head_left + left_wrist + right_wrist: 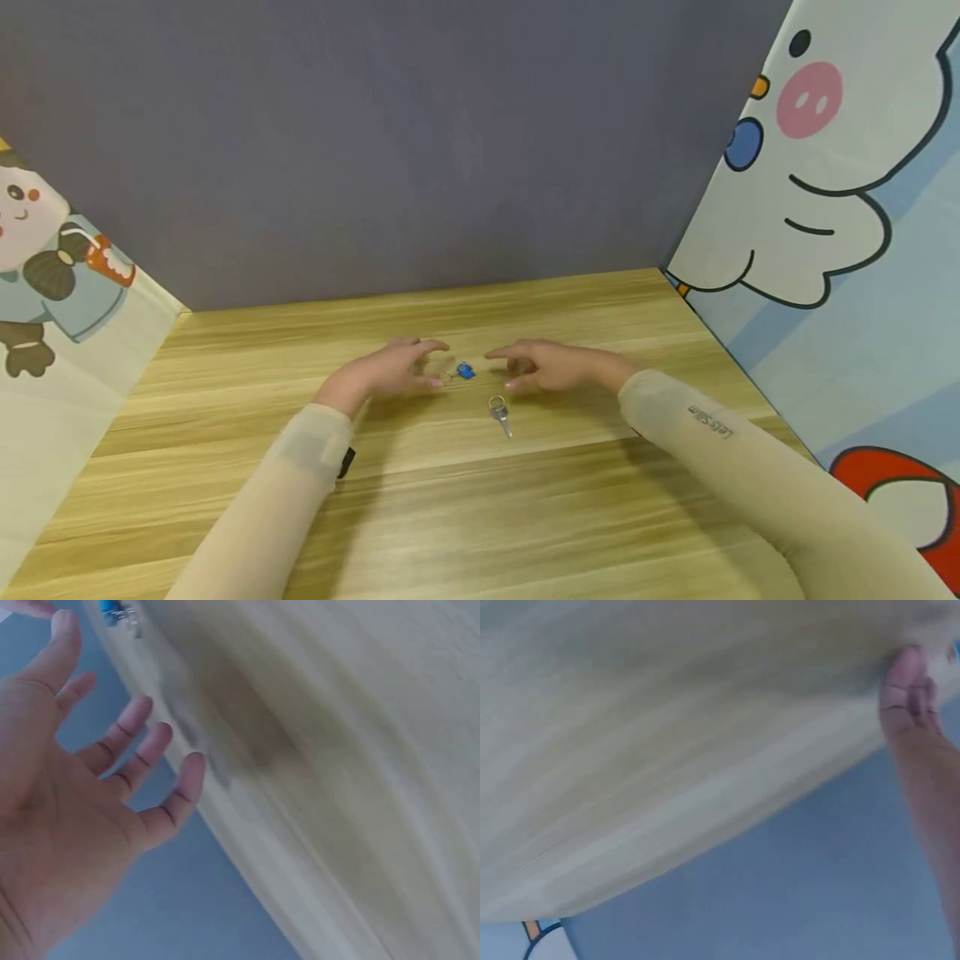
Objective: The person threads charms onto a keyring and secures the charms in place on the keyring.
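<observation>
A small blue charm (466,370) with a thin metal ring (447,377) lies on the wooden tabletop between the two hands. Just in front of it rests a silver key (500,417) on its own ring. My left hand (393,368) is left of the charm, its fingers spread and loosely bent; the thumb tip is close to the metal ring, and I cannot tell if they touch. In the left wrist view the blue charm (109,609) appears past the fingertips of the left hand (82,780). My right hand (546,365), holding nothing, points its index finger toward the charm.
The wooden table (465,517) meets a grey upright panel (420,150) at its back edge. Cartoon-printed panels stand at the left (75,333) and right (847,233) sides. A black strap piece (347,462) shows at the left sleeve.
</observation>
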### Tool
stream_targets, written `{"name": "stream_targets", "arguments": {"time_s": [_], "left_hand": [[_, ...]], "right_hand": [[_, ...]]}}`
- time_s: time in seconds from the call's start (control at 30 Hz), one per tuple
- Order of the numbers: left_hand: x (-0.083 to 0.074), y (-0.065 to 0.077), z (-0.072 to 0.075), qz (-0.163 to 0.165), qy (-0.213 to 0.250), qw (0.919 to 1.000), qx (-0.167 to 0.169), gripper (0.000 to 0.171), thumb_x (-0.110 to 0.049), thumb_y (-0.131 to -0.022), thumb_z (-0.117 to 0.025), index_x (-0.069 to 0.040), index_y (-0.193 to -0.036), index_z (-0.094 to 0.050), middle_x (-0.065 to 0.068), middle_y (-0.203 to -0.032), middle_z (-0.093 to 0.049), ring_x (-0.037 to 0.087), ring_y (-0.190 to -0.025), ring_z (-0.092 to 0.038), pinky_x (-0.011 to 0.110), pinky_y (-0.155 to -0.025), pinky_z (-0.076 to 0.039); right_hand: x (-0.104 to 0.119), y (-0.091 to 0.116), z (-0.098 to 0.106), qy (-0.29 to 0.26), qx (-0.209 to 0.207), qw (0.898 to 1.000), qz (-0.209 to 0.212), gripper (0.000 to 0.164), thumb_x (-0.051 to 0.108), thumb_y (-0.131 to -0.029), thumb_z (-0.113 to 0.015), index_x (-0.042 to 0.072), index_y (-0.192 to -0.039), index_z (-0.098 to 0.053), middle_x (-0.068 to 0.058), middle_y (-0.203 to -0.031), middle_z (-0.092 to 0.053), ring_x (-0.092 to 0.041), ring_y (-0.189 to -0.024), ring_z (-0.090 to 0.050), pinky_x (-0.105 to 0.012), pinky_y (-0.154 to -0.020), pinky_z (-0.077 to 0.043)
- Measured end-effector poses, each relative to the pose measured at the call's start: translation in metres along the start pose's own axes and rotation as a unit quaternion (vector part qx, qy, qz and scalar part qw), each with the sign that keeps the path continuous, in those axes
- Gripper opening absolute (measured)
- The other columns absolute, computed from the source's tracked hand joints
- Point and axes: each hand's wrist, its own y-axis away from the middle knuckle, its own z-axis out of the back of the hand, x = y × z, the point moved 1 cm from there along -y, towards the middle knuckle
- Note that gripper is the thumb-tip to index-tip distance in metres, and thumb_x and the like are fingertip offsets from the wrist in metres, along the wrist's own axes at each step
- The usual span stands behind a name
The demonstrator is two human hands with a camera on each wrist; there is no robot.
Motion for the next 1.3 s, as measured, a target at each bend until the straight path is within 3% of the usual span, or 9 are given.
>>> {"name": "stream_targets", "arguments": {"time_s": [0.07,0.13,0.23,0.37,0.53,0.77,0.83,1.07,1.3], "left_hand": [[0.003,-0.002,-0.002,-0.018,0.004,0.9998,0.003,0.068,-0.037,-0.101,-0.073,-0.018,-0.16,-0.045,0.021,-0.139,-0.061,0.038,-0.13,-0.059,0.061,-0.111,-0.049],[0.007,-0.006,-0.004,-0.036,0.011,0.9993,0.007,0.061,-0.034,-0.101,-0.075,-0.016,-0.154,-0.052,0.012,-0.119,-0.065,0.025,-0.108,-0.063,0.049,-0.099,-0.055],[0.013,-0.011,-0.007,-0.049,0.032,0.9982,0.013,0.051,-0.03,-0.101,-0.075,-0.015,-0.147,-0.059,0.004,-0.099,-0.061,0.016,-0.088,-0.055,0.038,-0.085,-0.051],[0.018,-0.015,-0.011,-0.047,0.07,0.996,0.031,0.043,-0.031,-0.101,-0.075,-0.02,-0.141,-0.063,0.001,-0.087,-0.052,0.015,-0.077,-0.046,0.035,-0.075,-0.042],[0.021,-0.019,-0.013,-0.019,0.13,0.9892,0.064,0.038,-0.033,-0.103,-0.072,-0.027,-0.139,-0.063,0.003,-0.091,-0.049,0.019,-0.083,-0.045,0.037,-0.075,-0.038],[0.025,-0.024,-0.014,-0.009,0.128,0.9898,0.061,0.031,-0.032,-0.105,-0.07,-0.029,-0.135,-0.063,0.008,-0.121,-0.059,0.025,-0.112,-0.052,0.044,-0.094,-0.044],[0.025,-0.024,-0.014,-0.008,0.127,0.9903,0.057,0.03,-0.031,-0.105,-0.069,-0.029,-0.134,-0.063,0.008,-0.123,-0.06,0.026,-0.113,-0.052,0.045,-0.095,-0.044],[0.023,-0.023,-0.015,0.007,0.122,0.9911,0.052,0.027,-0.031,-0.105,-0.068,-0.031,-0.132,-0.063,0.006,-0.106,-0.057,0.022,-0.097,-0.049,0.039,-0.081,-0.04],[0.024,-0.027,-0.017,0.006,0.122,0.9915,0.043,0.022,-0.03,-0.105,-0.068,-0.029,-0.127,-0.065,0.003,-0.115,-0.061,0.022,-0.104,-0.051,0.04,-0.088,-0.039]], "right_hand": [[0.002,-0.003,-0.007,-0.005,0.014,1.0,0.017,0.064,0.034,-0.104,-0.07,0.026,-0.163,-0.045,-0.011,-0.14,-0.061,-0.024,-0.121,-0.06,-0.046,-0.106,-0.052],[0.002,-0.005,-0.013,-0.014,0.027,0.999,0.031,0.062,0.03,-0.102,-0.073,0.025,-0.159,-0.05,-0.008,-0.136,-0.062,-0.021,-0.114,-0.058,-0.041,-0.101,-0.052],[0.001,-0.01,-0.019,-0.022,0.04,0.998,0.046,0.057,0.026,-0.101,-0.075,0.023,-0.154,-0.057,-0.003,-0.128,-0.063,-0.018,-0.103,-0.055,-0.034,-0.091,-0.05],[-0.006,-0.015,-0.025,-0.035,0.049,0.997,0.056,0.051,0.024,-0.098,-0.078,0.021,-0.147,-0.065,-0.002,-0.119,-0.063,-0.016,-0.095,-0.05,-0.027,-0.084,-0.045],[-0.008,-0.016,-0.029,-0.068,0.047,0.996,0.042,0.046,0.021,-0.097,-0.08,0.02,-0.141,-0.07,-0.005,-0.115,-0.061,-0.017,-0.093,-0.047,-0.028,-0.083,-0.043],[-0.008,-0.02,-0.028,-0.065,0.034,0.997,0.036,0.039,0.021,-0.097,-0.079,0.023,-0.136,-0.074,-0.002,-0.114,-0.061,-0.016,-0.091,-0.047,-0.028,-0.082,-0.042],[-0.008,-0.021,-0.027,-0.06,0.031,0.997,0.04,0.038,0.02,-0.097,-0.079,0.023,-0.135,-0.075,-0.002,-0.112,-0.061,-0.016,-0.091,-0.046,-0.028,-0.082,-0.042],[-0.01,-0.024,-0.027,-0.068,0.029,0.996,0.046,0.031,0.019,-0.098,-0.078,0.02,-0.129,-0.077,-0.004,-0.113,-0.064,-0.015,-0.089,-0.045,-0.027,-0.082,-0.04],[-0.011,-0.021,-0.029,-0.088,0.016,0.995,0.035,0.026,0.016,-0.097,-0.079,0.014,-0.122,-0.072,-0.005,-0.117,-0.064,-0.016,-0.092,-0.047,-0.026,-0.082,-0.042]]}}
